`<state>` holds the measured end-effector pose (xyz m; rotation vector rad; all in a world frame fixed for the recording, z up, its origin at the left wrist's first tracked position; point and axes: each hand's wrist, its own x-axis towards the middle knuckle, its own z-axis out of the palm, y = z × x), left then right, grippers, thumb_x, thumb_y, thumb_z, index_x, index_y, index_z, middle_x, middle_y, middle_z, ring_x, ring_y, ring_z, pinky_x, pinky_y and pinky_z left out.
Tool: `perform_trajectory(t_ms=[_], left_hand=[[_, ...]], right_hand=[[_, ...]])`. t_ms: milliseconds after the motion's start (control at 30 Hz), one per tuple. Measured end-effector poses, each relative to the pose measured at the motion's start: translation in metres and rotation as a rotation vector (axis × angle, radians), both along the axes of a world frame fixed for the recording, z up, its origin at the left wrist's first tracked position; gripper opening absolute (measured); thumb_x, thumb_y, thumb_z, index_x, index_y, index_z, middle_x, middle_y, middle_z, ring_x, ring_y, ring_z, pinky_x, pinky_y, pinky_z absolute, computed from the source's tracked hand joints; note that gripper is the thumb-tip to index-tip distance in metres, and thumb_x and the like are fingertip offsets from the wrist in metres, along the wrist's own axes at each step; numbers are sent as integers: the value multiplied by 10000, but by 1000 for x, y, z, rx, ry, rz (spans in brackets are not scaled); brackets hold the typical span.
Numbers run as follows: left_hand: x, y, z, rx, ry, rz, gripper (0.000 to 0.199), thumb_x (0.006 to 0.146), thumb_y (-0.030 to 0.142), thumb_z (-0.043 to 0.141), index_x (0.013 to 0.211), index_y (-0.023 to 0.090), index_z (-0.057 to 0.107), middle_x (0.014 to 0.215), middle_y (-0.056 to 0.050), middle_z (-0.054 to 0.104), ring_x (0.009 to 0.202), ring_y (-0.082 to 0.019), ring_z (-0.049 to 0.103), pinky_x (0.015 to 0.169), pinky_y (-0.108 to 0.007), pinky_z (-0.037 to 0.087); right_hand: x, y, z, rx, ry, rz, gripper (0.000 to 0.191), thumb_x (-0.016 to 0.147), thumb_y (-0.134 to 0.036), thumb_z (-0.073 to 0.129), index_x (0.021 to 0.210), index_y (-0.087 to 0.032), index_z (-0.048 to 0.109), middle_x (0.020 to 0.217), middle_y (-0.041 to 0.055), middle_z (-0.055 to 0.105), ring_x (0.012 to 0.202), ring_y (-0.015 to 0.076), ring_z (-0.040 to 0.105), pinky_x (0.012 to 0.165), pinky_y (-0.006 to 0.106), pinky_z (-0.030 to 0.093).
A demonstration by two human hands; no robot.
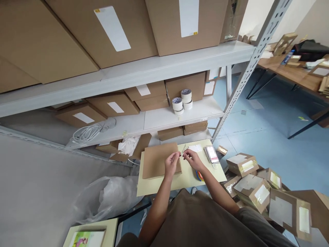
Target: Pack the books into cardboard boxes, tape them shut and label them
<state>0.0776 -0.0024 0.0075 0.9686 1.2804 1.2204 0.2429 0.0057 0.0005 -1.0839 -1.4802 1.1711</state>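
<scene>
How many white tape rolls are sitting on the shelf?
4: top left roll, bottom left roll, top right roll, bottom right roll. More could be hidden behind them.

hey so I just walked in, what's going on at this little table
A person is at a pale table, left hand and right hand close together with fingers bent in. Something thin and pale shows by the fingertips, too small to make out. A cardboard box lies on the table, below the left hand in this view. White tape rolls are stacked on the shelf behind.
</scene>
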Motion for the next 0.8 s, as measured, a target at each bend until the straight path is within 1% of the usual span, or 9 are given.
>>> perform_trajectory(t_ms=[67, 133, 233, 333, 400, 467, 633, 700, 800], left_hand=[[-8, -3, -1, -5, 32, -59, 507, 738, 533, 873, 1079, 159, 834, 1090, -145, 816, 1016, -278, 770, 945, -385, 594], [-15, -5, -5, -13, 49, -50, 488, 737, 529, 874, 1056, 161, 842, 1068, -132, 821, 995, -276, 768, 934, -380, 593], [-26, -8, -15, -44, 12, 95, 470, 761, 565, 835, 977, 147, 844, 972, -111, 822, 912, -255, 759, 855, -353, 592], [-38, -8, -22, -54, -27, 254, 490, 772, 595, 806, 959, 143, 824, 907, -95, 805, 836, -221, 739, 766, -314, 577], [-45, -7, -23, -34, -5, 228, 477, 784, 595, 796, 947, 148, 819, 883, -90, 797, 829, -215, 733, 758, -302, 568], [-54, -7, -20, -15, 22, 134, 457, 792, 586, 796, 927, 150, 821, 859, -89, 793, 832, -220, 731, 771, -303, 563], [-86, 1, -18, -15, 8, 63, 454, 761, 585, 813, 875, 145, 809, 808, -75, 770, 747, -191, 683, 698, -281, 530], [-109, 11, -22, -16, -34, 155, 463, 747, 594, 813, 848, 143, 787, 773, -58, 745, 704, -170, 651, 663, -269, 508], [-160, 32, -32, -26, -103, 471, 483, 731, 622, 789, 797, 148, 731, 686, -18, 676, 642, -145, 600, 616, -256, 470]], right_hand=[[-6, 0, 2, -14, -1, 31, 299, 1023, -501, 547, 915, -238, 637, 848, 25, 676, 781, 180, 638, 693, 293, 486], [-13, -1, 2, -24, -13, 65, 289, 1017, -490, 550, 919, -235, 644, 849, 29, 681, 786, 183, 639, 676, 290, 476], [-26, -1, 0, -58, -8, 103, 270, 987, -482, 582, 906, -230, 635, 840, 27, 687, 780, 181, 640, 677, 293, 471], [-42, 0, -7, -177, 85, 111, 293, 966, -515, 596, 885, -233, 594, 822, 21, 698, 787, 186, 666, 704, 310, 501], [-54, 2, -11, -281, 143, 91, 326, 948, -556, 612, 893, -237, 576, 822, 17, 706, 799, 197, 692, 692, 314, 519], [-68, 3, -14, -337, 155, 46, 363, 906, -589, 669, 903, -238, 579, 827, 12, 704, 803, 203, 703, 665, 308, 524], [-102, 3, -11, -316, 174, -50, 410, 811, -611, 775, 825, -231, 623, 775, 2, 676, 766, 190, 666, 634, 290, 517], [-113, 2, -9, -317, 238, -72, 388, 781, -576, 810, 789, -229, 638, 768, -2, 665, 756, 184, 644, 668, 302, 535], [-126, 3, -13, -357, 346, -192, 350, 743, -501, 841, 731, -227, 624, 743, -12, 651, 724, 170, 615, 717, 318, 551]])
